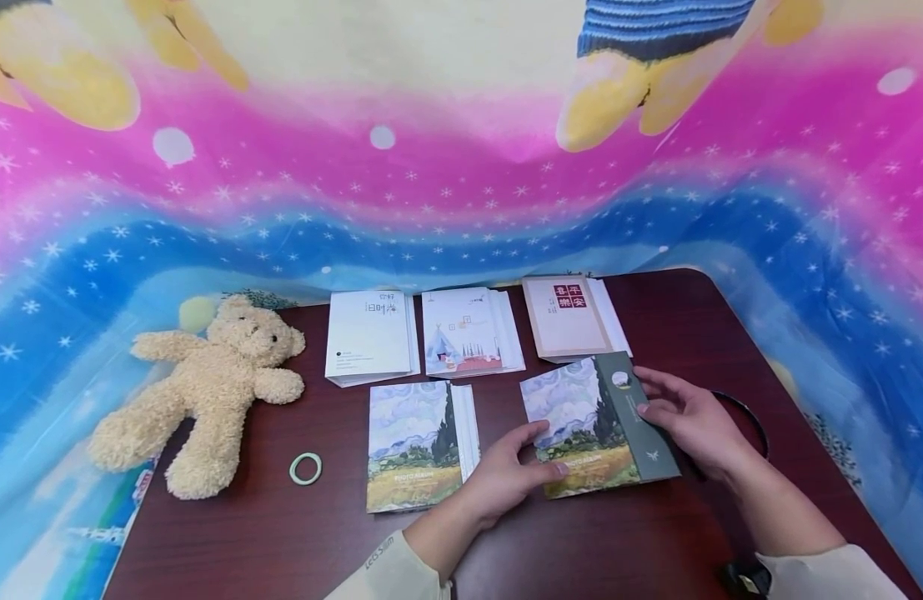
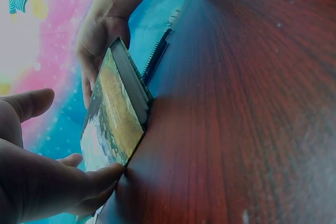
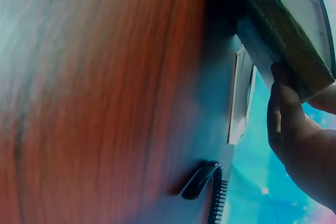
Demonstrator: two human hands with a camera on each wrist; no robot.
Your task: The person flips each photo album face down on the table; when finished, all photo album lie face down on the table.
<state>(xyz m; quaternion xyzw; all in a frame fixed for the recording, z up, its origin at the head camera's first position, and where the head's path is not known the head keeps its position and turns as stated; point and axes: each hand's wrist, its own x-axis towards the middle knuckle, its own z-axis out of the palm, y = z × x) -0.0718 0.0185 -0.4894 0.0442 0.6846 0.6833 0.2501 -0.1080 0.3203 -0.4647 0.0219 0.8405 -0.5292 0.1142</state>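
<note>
In the head view a photo album (image 1: 574, 425) with a painted landscape cover and dark green side band sits tilted, its right side raised off the table. My right hand (image 1: 689, 421) grips the album's right edge, thumb on the green band; in the right wrist view its fingers (image 3: 286, 98) reach under the cover. My left hand (image 1: 509, 471) is at the album's left edge, thumb apart from the fingers. The left wrist view shows its fingertips (image 2: 113, 174) touching the edge low down near the tabletop. A matching album (image 1: 412, 450) lies left of my left hand.
Three pale albums, a white one (image 1: 367, 333), one with a tent picture (image 1: 461, 337) and one with red characters (image 1: 569, 317), stand along the back. A teddy bear (image 1: 217, 379) and green ring (image 1: 306, 468) lie left. A black toothed headband (image 1: 754, 417) lies behind my right wrist.
</note>
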